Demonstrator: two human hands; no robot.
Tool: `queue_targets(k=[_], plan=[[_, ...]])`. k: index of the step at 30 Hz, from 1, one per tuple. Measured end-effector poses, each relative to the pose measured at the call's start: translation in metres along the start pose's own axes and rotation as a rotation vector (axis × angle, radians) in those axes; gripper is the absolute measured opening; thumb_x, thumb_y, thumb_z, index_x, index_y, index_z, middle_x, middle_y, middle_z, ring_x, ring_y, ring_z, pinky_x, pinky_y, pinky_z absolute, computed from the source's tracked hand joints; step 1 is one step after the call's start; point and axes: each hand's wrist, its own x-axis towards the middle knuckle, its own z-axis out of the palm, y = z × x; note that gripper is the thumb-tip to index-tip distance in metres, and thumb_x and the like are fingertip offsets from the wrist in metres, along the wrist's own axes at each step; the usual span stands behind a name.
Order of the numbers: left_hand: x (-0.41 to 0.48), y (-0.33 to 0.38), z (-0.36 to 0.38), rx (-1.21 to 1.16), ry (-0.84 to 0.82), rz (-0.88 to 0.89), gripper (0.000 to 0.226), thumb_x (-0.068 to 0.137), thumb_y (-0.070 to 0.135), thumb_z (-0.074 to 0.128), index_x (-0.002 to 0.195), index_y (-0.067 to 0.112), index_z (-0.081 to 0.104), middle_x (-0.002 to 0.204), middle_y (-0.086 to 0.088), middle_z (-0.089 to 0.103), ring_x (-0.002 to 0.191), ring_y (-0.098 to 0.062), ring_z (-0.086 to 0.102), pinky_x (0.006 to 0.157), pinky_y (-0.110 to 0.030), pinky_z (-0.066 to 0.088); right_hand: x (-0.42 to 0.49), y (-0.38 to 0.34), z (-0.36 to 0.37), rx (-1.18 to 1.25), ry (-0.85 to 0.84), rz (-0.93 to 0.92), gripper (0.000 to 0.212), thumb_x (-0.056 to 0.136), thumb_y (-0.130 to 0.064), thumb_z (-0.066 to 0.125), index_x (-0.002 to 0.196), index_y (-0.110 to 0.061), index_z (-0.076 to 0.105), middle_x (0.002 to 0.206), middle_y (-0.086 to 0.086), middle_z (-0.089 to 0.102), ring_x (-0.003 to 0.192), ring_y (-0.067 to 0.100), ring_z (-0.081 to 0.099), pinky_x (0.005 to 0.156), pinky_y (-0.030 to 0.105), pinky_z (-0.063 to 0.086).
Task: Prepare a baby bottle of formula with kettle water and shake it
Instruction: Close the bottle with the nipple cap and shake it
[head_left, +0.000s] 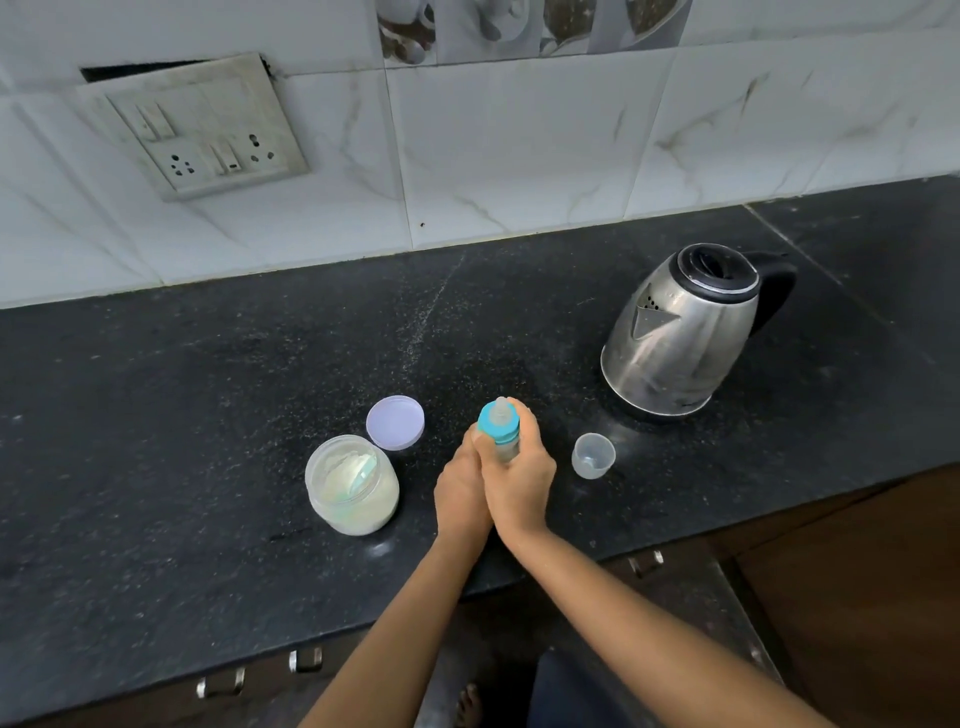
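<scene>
- Gripped by left hand (460, 488) and right hand (519, 478), fingers curled round it: baby bottle (508, 450), upright between palms.
- Blue collar (496, 427) seated; shaking likely next. Check collar tight first, then shake clear of open formula jar (352, 483) left of hands.

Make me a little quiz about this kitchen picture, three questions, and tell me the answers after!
1. True or false: the purple lid is screwed onto the powder jar.
2. What do the left hand and the right hand hold together? A) a spoon B) the baby bottle C) a plate
3. Fill the gap: the small clear cup stands on the counter between the bottle and the ____.

Key:
1. False: the lid lies on the counter beside the open jar.
2. B.
3. kettle.
</scene>
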Motion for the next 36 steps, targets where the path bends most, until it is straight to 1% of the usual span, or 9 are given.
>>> queue_targets(k=[4,8,11,15,19,24,27,31,36], plan=[[-0.002,-0.005,0.000,-0.048,-0.006,0.050,0.054,0.082,0.038,0.064,0.131,0.029,0.044,0.111,0.006,0.066,0.098,-0.017,0.064,0.078,-0.035,0.050,0.003,0.007,-0.042,-0.085,-0.195,-0.113,0.078,0.078,-0.018,0.076,0.145,-0.015,0.036,0.141,-0.008,0.044,0.137,0.014,0.038,0.112,0.030,0.030],[-0.001,-0.009,-0.001,-0.063,-0.029,0.028,0.067,0.081,0.037,0.071,0.139,0.026,0.040,0.128,0.006,0.060,0.116,-0.016,0.056,0.094,-0.032,0.046,-0.003,0.044,-0.091,-0.390,0.118,-0.218,0.085,0.066,-0.028,0.087,0.133,-0.001,0.042,0.131,0.015,0.046,0.121,0.030,0.042,0.104,0.039,0.033],[-0.001,-0.009,-0.001,-0.081,-0.022,0.038,0.068,0.081,0.036,0.072,0.140,0.026,0.040,0.131,0.007,0.058,0.119,-0.014,0.054,0.098,-0.032,0.045,0.006,0.069,-0.102,-0.440,0.065,-0.049,0.093,0.063,-0.031,0.088,0.134,0.000,0.037,0.132,0.018,0.043,0.124,0.032,0.037,0.104,0.042,0.033],[-0.002,-0.011,-0.002,-0.095,-0.021,0.061,0.065,0.081,0.035,0.072,0.138,0.028,0.041,0.129,0.010,0.059,0.118,-0.011,0.055,0.097,-0.031,0.045,0.022,0.074,-0.101,-0.319,-0.072,-0.016,0.055,0.073,-0.018,0.082,0.117,-0.011,0.050,0.115,0.002,0.057,0.112,0.026,0.053,0.089,0.026,0.037],[-0.001,-0.013,-0.004,-0.106,-0.041,0.056,0.067,0.081,0.035,0.072,0.140,0.028,0.040,0.132,0.009,0.057,0.121,-0.011,0.053,0.100,-0.032,0.044,0.048,0.042,-0.106,-0.224,-0.149,-0.105,0.046,0.070,-0.013,0.080,0.107,-0.022,0.054,0.105,-0.005,0.059,0.098,0.016,0.060,0.083,0.033,0.050],[0.000,-0.013,-0.003,-0.105,-0.047,0.051,0.069,0.082,0.034,0.072,0.141,0.027,0.038,0.135,0.008,0.055,0.123,-0.012,0.051,0.102,-0.032,0.043,0.095,-0.047,-0.121,-0.614,-0.543,-0.556,0.059,0.075,-0.009,0.076,0.128,-0.024,0.058,0.113,-0.004,0.041,0.104,0.011,0.045,0.091,0.022,0.040],[-0.001,-0.014,-0.003,-0.112,-0.039,0.052,0.068,0.081,0.035,0.072,0.140,0.028,0.039,0.133,0.008,0.056,0.121,-0.012,0.053,0.101,-0.033,0.044,0.104,-0.084,-0.104,-0.925,-0.767,-0.738,0.055,0.083,-0.019,0.071,0.133,-0.031,0.051,0.116,-0.003,0.047,0.104,0.014,0.046,0.081,0.030,0.048],[0.000,-0.014,-0.004,-0.116,-0.042,0.046,0.064,0.080,0.034,0.073,0.137,0.028,0.043,0.127,0.007,0.060,0.117,-0.013,0.055,0.097,-0.032,0.046,0.103,-0.102,-0.066,-1.170,-1.009,-0.830,0.038,0.085,-0.022,0.066,0.120,-0.027,0.050,0.114,-0.001,0.051,0.103,0.020,0.049,0.073,0.038,0.050],[0.003,-0.014,-0.004,-0.098,-0.054,0.046,0.061,0.080,0.037,0.072,0.133,0.028,0.045,0.122,0.007,0.062,0.112,-0.013,0.057,0.091,-0.034,0.048,0.105,-0.099,-0.042,-1.268,-1.183,-0.867,0.042,0.082,-0.015,0.067,0.122,-0.023,0.054,0.115,0.002,0.053,0.101,0.022,0.053,0.072,0.033,0.044]])
